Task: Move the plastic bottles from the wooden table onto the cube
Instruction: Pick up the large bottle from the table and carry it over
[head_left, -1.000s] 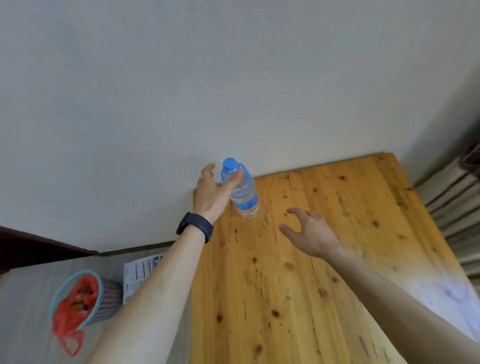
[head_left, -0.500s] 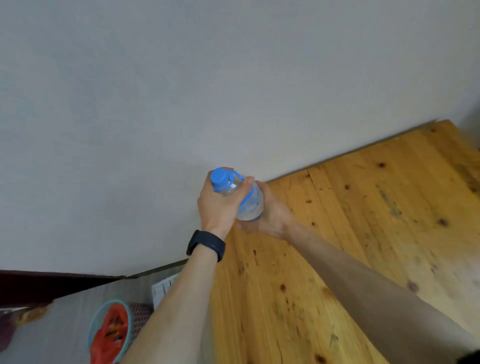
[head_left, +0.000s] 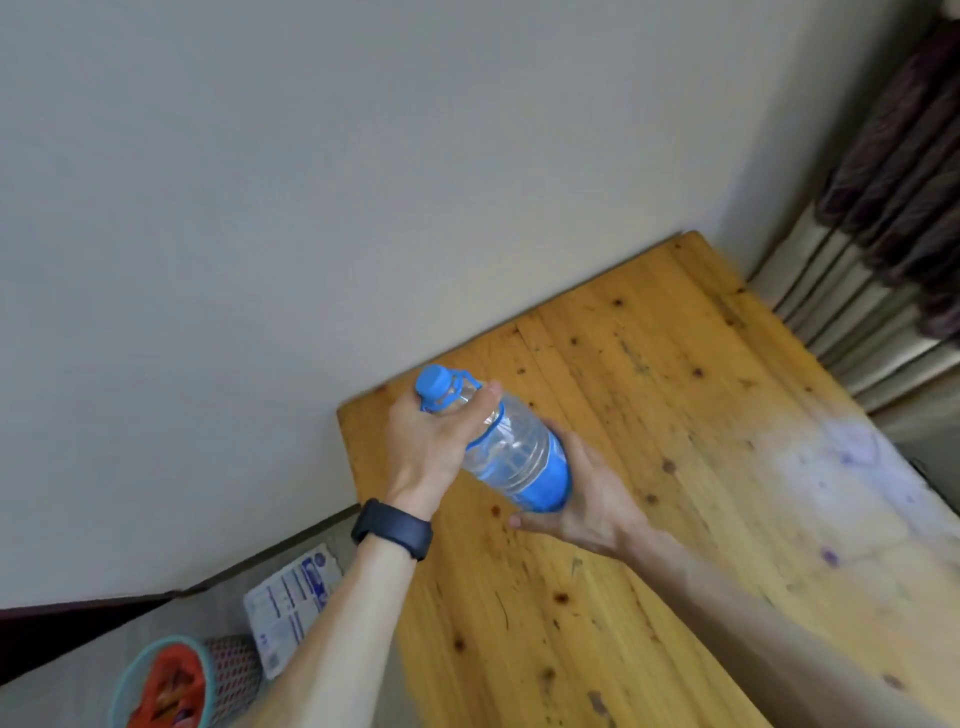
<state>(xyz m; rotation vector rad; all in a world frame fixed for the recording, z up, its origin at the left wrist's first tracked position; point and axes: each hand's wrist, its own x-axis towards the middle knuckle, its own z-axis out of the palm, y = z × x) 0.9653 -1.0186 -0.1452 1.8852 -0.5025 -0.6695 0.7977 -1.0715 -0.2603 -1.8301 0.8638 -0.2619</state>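
Note:
A clear plastic bottle (head_left: 511, 451) with a blue cap, blue carry handle and blue label hangs tilted above the far left corner of the wooden table (head_left: 675, 467). My left hand (head_left: 434, 447), with a dark band on its wrist, grips the bottle's neck just below the cap. My right hand (head_left: 587, 504) cups the bottle's base from underneath, its fingers curled round the bottom. No cube is in view.
A grey wall runs along the table's far edge. On the floor at the lower left stand a teal mesh bin (head_left: 171, 686) with a red bag inside and a white printed pack (head_left: 291, 603). Striped curtains (head_left: 883, 249) hang at the right.
The bottle has come up off the table and tilted, cap to the left. My right hand has closed under its base, and the view has swung so more of the table shows.

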